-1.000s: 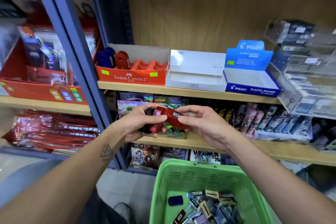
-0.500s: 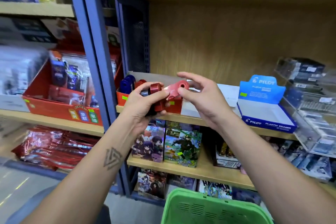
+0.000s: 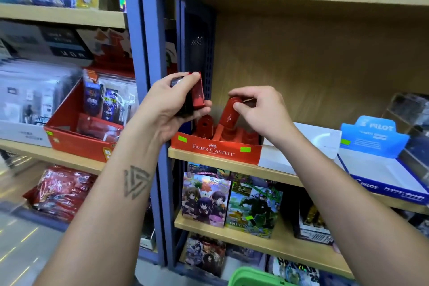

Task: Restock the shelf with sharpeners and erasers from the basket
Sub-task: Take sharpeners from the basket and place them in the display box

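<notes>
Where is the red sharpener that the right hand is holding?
The red sharpener is in the middle of the head view, pinched by the right hand over a slot in the Faber-Castell box.

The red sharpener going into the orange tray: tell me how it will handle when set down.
The red sharpener looks rigid and light: the right hand pinches it with fingertips alone. Leaning tilted over the orange tray, it may tip unless seated in a slot.

A red sharpener [image 3: 229, 111] stands tilted over a slot of the orange display box [image 3: 216, 148] on the wooden shelf [image 3: 232, 165]; more sharpeners [image 3: 192, 95], red and black, sit stacked above the box's left end
</notes>
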`<state>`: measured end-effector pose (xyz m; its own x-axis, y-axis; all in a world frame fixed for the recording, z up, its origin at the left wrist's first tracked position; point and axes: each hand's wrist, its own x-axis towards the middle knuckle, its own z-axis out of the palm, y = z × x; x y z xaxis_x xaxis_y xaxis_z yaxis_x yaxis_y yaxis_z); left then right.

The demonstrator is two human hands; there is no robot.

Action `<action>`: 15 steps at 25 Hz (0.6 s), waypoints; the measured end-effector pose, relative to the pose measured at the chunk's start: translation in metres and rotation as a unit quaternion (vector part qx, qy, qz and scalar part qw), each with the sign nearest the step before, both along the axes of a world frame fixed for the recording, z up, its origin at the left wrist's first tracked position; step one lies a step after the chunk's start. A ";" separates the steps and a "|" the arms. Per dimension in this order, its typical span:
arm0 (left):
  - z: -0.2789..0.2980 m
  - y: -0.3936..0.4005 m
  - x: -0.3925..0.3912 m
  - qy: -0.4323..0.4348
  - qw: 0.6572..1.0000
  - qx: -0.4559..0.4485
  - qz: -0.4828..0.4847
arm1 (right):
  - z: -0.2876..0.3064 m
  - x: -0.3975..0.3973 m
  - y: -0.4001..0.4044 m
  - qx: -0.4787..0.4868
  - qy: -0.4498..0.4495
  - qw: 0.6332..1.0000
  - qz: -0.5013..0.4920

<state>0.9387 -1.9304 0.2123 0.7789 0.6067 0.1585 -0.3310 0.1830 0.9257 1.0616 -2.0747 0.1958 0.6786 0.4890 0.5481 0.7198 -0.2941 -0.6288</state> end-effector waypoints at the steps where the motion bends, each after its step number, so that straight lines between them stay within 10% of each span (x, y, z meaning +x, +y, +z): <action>1: -0.001 0.003 0.001 -0.003 1.000 -0.006 -0.001 | -0.003 0.003 0.006 -0.011 -0.016 1.000 -0.014; 15: -0.026 0.010 -0.009 -0.004 0.995 -0.070 -0.074 | -0.009 0.012 0.052 -0.100 -0.062 0.992 0.043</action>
